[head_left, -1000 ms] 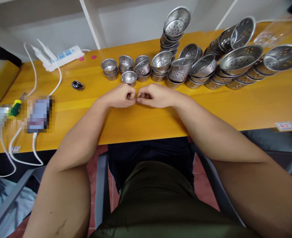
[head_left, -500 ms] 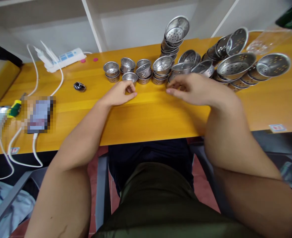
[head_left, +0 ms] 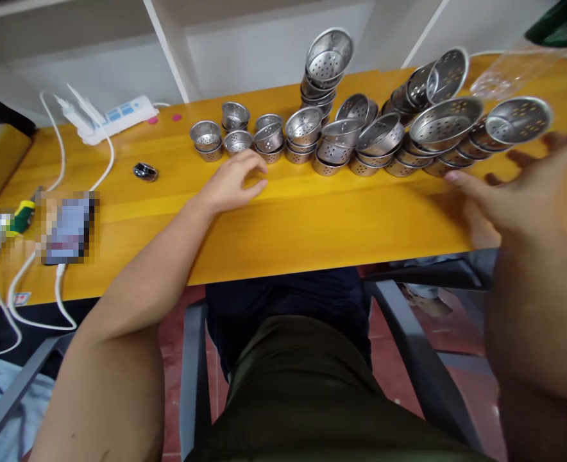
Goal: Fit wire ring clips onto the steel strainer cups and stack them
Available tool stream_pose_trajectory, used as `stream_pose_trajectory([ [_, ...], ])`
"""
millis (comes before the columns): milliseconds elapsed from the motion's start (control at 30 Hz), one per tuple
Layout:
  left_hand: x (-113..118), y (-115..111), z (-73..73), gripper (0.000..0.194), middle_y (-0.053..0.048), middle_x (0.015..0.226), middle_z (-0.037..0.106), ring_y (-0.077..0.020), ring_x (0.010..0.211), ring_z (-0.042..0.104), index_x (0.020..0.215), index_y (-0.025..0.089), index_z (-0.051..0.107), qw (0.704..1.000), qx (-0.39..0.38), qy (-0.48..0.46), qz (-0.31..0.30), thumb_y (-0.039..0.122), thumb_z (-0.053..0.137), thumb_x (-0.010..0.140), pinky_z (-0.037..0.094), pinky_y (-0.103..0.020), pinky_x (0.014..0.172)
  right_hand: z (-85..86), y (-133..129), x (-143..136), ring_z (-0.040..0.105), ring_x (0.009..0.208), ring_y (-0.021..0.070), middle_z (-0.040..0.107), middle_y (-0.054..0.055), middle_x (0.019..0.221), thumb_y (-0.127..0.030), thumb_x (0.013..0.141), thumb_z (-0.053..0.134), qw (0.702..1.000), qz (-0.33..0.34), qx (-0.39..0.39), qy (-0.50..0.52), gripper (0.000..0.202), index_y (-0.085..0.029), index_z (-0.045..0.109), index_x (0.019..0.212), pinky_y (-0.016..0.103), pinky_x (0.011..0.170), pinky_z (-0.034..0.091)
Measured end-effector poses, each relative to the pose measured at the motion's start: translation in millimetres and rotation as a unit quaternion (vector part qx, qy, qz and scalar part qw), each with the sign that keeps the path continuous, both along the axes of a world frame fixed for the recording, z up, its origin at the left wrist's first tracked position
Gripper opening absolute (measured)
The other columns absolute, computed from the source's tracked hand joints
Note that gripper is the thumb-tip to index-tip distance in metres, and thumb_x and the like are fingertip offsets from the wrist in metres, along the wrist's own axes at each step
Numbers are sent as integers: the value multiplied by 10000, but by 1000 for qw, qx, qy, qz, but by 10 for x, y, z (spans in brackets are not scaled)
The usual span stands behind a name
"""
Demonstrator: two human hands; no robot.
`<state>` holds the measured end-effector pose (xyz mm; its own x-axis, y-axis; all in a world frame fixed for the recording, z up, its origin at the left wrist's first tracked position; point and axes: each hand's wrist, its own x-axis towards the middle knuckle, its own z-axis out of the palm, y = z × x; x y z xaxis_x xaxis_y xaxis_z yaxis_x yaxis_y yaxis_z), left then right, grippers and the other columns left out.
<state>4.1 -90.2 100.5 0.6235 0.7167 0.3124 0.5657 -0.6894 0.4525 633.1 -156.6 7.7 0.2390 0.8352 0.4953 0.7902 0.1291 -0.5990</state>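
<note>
Several perforated metal cups stand in a row and in stacks along the back of the table. My left hand (head_left: 235,181) rests on the table in front of a small cup (head_left: 238,142), its fingers loosely curved and thumb apart, with nothing in it. Over at the far right, my right hand (head_left: 528,183) is raised with fingers spread and empty, a little blurred. It is nearest to a leaning stack topped by a wide cup (head_left: 519,122). A taller stack with a cup (head_left: 330,58) on top rises near the middle.
At left are a white power strip (head_left: 120,119) with cables, a small shiny black object (head_left: 145,171), a phone (head_left: 69,228) and a yellow-green handled tool (head_left: 22,217). A clear plastic bottle (head_left: 505,74) lies at the back right. The yellow table's (head_left: 312,224) front edge is near my lap.
My right hand has moved right, from the middle of the cup row to its right end, and its fingers have spread. My left hand has stayed nearly in place.
</note>
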Motion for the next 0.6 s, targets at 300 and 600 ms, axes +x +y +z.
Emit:
stream_pose_trajectory([
  [300, 1060, 24, -75, 820, -183, 2086, 520, -405, 1956, 520, 1941, 185, 615, 963, -106, 112, -222, 463, 743, 1181, 391, -581, 1664, 123, 376, -813, 480, 1929, 452, 298, 294, 2109, -740, 859, 1119, 983, 129, -31, 128, 1569, -414, 74, 1983, 757, 1518, 509],
  [600, 1388, 705, -272, 774, -168, 1917, 729, -439, 1773, 732, 1814, 241, 729, 963, -167, -26, -209, 527, 847, 1105, 578, -630, 1543, 232, 587, -1011, 453, 1900, 464, 348, 334, 2057, -648, 865, 1115, 985, 140, -37, 94, 1433, -343, 173, 1901, 734, 1552, 433],
])
